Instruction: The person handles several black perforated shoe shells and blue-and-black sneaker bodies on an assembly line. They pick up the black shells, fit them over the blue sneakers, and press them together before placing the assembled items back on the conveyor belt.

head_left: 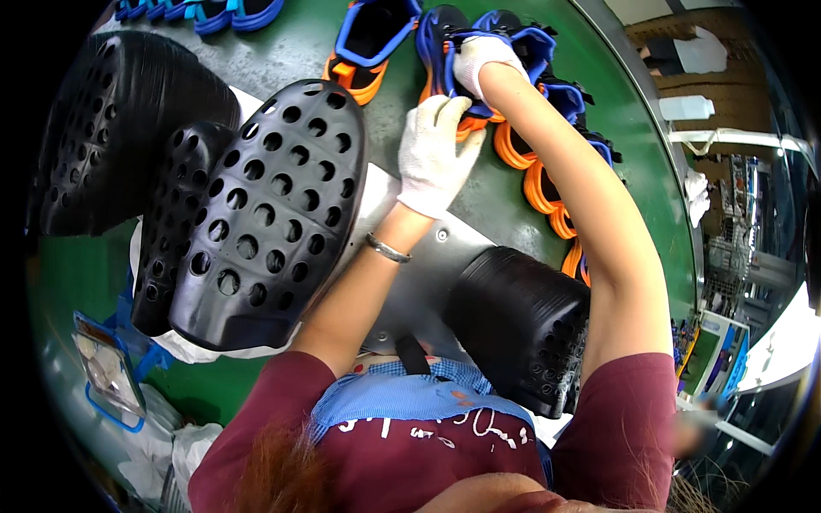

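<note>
Both my hands wear white knit gloves and are at one blue-and-orange shoe (472, 120) at the far middle of the green table. My left hand (434, 156) holds its near orange end, with fingers on one side and thumb on the other. Reaching over the top, my right hand (489, 64) grips the dark blue upper; its fingertips are partly hidden. Close on the left stands another shoe (417, 60) of the same colours. To the right, several more such shoes (539, 184) are lined up in a row toward me.
Large black perforated shells (265, 214) stand left of my left forearm, with a nested black stack (94, 137) behind. Another black stack (513, 316) sits between my arms on a metal plate (402, 295). Blue shoes (231, 15) line the far left. A person (697, 53) is at the far right.
</note>
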The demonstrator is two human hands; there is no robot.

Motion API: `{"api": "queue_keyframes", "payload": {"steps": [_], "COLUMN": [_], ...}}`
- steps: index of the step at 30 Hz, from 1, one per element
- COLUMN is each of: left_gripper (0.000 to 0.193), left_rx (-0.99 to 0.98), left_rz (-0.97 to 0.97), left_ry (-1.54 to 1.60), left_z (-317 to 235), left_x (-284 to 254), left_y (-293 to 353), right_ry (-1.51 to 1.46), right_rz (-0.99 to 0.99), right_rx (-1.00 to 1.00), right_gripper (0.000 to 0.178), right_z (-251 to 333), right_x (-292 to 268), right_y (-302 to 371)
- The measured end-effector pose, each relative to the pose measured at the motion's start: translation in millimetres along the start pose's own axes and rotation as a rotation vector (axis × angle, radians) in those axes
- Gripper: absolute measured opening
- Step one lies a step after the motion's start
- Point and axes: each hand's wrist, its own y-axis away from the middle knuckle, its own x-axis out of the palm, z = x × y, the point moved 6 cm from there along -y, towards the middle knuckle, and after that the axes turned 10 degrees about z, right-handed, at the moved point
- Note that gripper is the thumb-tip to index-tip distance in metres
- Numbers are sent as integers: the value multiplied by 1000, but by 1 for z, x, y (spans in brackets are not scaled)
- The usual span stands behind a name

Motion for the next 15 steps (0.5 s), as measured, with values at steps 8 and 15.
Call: {"api": "queue_keyframes", "payload": {"steps": [8, 15], "left_gripper": [47, 55], "left_rx": [-121, -16], "left_rz": [35, -207], "left_ry": [-58, -382], "left_z": [25, 4], "left_x": [-10, -39], "left_y": [-4, -4], "right_ry": [-153, -256], "right_rz": [53, 280], "right_rx": [-131, -62], "right_gripper": [49, 37], "right_z": [-94, -129], "right_x": [-25, 66], "right_y": [100, 98]}}
